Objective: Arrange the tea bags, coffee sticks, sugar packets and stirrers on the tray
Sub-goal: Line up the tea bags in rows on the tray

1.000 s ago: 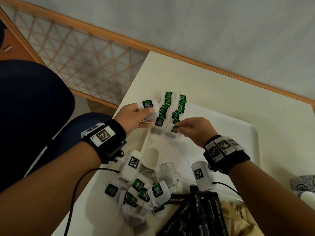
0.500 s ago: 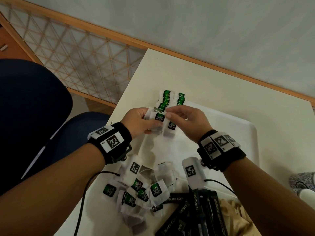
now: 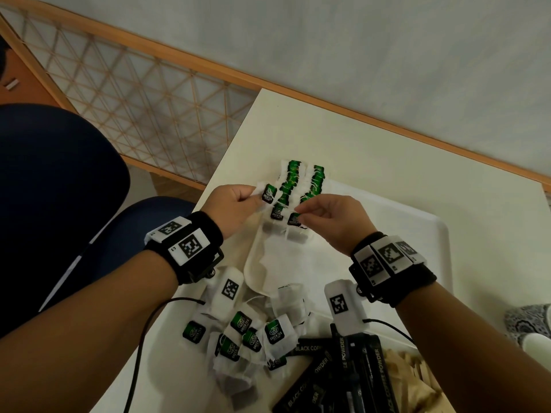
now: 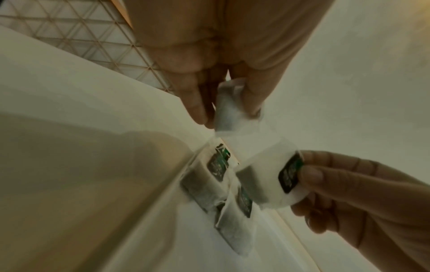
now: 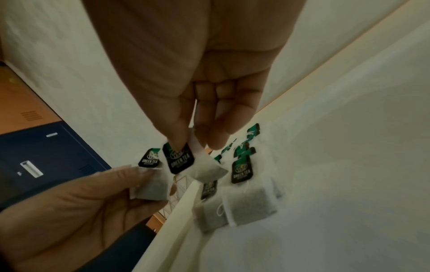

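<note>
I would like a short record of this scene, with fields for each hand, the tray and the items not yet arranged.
left hand: pinches one tea bag
right hand: pinches another tea bag
tray: two rows of tea bags at its far left corner
loose tea bags: heap near the tray's front edge
coffee sticks: dark pile beside the heap

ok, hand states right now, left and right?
Left hand: pinching a tea bag.
Right hand: pinching another tea bag above the tray.

Tea bag rows (image 3: 299, 189) on tray (image 3: 429, 234)
</note>
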`<state>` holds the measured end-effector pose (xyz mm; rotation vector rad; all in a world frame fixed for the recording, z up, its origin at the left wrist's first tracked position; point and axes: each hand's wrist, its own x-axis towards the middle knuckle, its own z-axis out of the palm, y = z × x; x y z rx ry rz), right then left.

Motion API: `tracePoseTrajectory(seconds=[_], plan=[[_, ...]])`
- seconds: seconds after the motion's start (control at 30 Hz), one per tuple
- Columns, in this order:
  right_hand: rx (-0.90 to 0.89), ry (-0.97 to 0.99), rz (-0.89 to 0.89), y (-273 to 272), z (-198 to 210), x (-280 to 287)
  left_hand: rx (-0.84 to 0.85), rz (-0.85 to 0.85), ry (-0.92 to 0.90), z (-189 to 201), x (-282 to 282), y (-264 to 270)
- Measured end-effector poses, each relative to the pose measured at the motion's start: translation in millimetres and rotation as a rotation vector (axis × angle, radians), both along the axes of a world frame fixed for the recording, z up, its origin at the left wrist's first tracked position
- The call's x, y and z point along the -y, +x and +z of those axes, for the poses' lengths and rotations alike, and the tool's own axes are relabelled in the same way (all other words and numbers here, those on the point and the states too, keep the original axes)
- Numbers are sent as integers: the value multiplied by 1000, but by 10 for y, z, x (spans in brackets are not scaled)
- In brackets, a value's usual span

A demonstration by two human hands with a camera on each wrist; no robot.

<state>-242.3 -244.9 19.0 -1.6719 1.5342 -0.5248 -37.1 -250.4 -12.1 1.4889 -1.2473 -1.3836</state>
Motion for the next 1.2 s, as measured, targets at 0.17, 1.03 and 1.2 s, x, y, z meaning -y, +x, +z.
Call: tracePoseTrajectory(seconds=[0.17,1.03,1.2], plan=[[-69,85,42,-77,-31,-42,-126,46,42,19,45,-37],[-186,74,-38,-134,-302,107,48,-84,109,-123,53,-108],[-168,61,-62,-149,-353,92,190,-144,89,-204,101,-149]])
